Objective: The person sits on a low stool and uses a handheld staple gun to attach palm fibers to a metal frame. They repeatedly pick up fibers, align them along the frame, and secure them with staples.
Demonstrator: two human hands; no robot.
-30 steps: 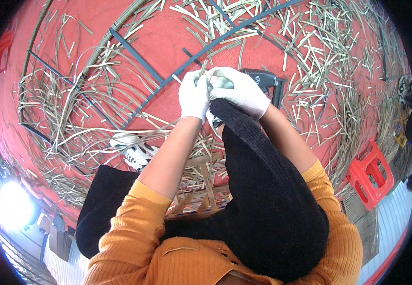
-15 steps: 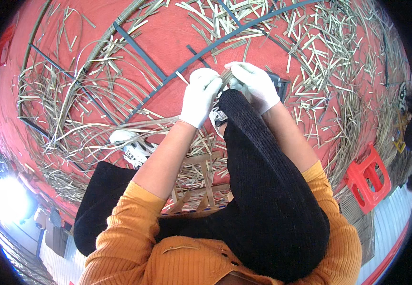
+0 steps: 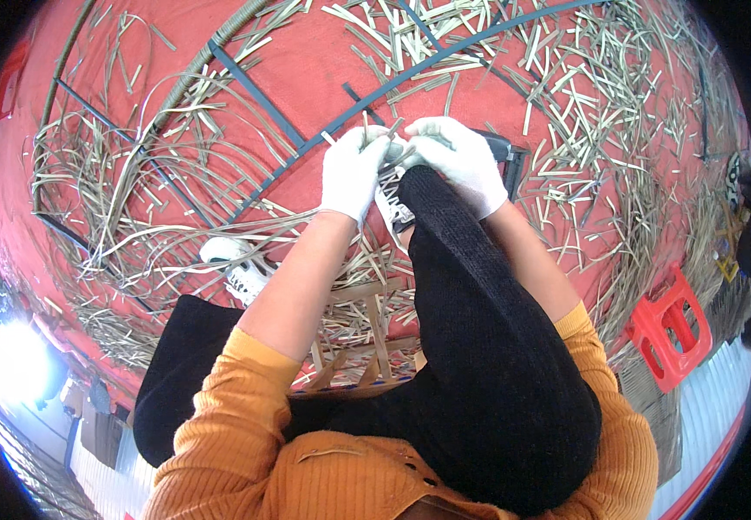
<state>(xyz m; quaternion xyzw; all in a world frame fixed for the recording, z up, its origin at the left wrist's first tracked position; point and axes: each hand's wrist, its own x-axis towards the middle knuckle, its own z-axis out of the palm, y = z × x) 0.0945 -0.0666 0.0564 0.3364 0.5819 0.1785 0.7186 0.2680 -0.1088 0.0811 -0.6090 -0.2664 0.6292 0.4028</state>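
My left hand (image 3: 354, 176), in a white glove, is closed with its fingers pinched round short flat woven-material strips (image 3: 395, 128), whose ends stick up past the fingertips. Against it, my right hand (image 3: 462, 166), gloved too, is closed on the same strips just beyond my raised knee. Exactly how the strips cross between the fingertips is hidden. Past both hands a curved dark metal frame (image 3: 367, 100) lies on the red floor covering (image 3: 297, 52), and part of it at the upper left is wrapped in strips (image 3: 186, 80).
Cut strips (image 3: 583, 104) litter the right side, and long loose strands (image 3: 124, 208) spread at the left. A dark device (image 3: 505, 156) sits beside my right hand. A red plastic stool (image 3: 672, 329) stands at the right. My white shoe (image 3: 241, 264) rests among the strips.
My left hand has shifted slightly left, and my right hand has turned and come in lower toward it. The strips between them now point up more, in separate ends.
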